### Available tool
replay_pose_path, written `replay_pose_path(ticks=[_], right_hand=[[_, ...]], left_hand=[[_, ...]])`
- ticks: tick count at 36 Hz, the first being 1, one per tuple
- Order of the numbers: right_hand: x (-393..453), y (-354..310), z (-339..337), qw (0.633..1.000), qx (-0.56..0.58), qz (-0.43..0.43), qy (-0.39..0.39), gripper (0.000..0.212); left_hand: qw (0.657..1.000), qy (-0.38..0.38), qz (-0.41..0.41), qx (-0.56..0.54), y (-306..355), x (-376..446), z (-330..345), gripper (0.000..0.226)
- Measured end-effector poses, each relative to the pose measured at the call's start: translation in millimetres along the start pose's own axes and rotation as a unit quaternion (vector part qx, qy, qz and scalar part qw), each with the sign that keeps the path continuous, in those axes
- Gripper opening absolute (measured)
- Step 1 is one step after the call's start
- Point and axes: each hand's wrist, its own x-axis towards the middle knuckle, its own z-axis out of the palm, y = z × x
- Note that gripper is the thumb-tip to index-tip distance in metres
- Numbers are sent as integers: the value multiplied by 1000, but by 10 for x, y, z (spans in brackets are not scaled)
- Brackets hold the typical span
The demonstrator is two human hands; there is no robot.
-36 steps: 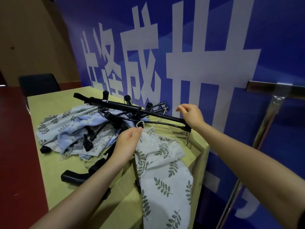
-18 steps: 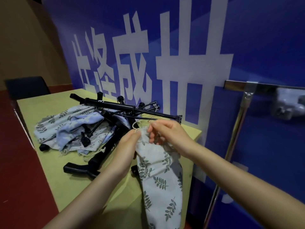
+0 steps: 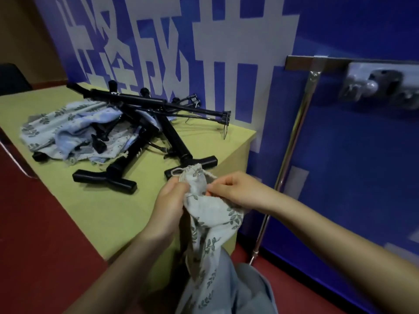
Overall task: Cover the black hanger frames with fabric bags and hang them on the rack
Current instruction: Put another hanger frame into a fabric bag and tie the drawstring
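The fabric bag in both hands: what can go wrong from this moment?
1. The left hand and right hand pinch only the mouth of the fabric bag; its long body hangs below the table edge and could snag or slip.
2. The black frames lie tangled with other fabric bags, so pulling one out may drag the pile.

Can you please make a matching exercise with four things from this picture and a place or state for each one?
Things:
1. leaf-print bag
2. black frames
3. pile of fabric bags
4. metal rack

Places or states:
A. standing against the blue wall
B. held in both hands
C. heaped on the table's left part
D. lying across the table, bare

Pairs: 1-B, 2-D, 3-C, 4-A
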Motion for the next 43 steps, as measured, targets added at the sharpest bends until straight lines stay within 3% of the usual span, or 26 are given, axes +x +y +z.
replay_pose_path(ticks=[7,12,16,21,25,29,34,36,38,41,43], right_hand=[[-208,273,0,999,23,37,-14,34],[-259,277,-45,997,43,60,-37,39],[-210,335,-74,997,-1,69,-27,39],[-239,333,-121,996,-70,18,-53,41],[-268,313,-189,989,-107,-88,-40,46],[-228,287,-294,986,-106,-128,17,25],[-83,189,-335,936,-128,-212,249,32],[-73,109,-330,929,-104,-191,301,28],[-64,41,-305,938,-74,-147,306,22],[-62,-87,-249,962,7,-95,254,34],[-59,-211,-226,969,148,-69,186,33]], left_hand=[[993,-60,-74,-68,-112,-186,71,22],[994,-95,-60,3,-135,-228,80,23],[996,-79,-47,16,-114,-249,82,20],[996,-84,-15,13,-90,-259,31,20],[997,-78,-2,-12,-27,-185,10,22],[998,-41,25,-44,89,-76,40,24],[995,5,68,-74,312,32,48,27],[993,6,83,-87,409,15,46,23],[992,11,102,-77,448,24,46,23],[990,33,134,-43,514,10,29,24],[987,45,154,-20,573,7,7,30]])
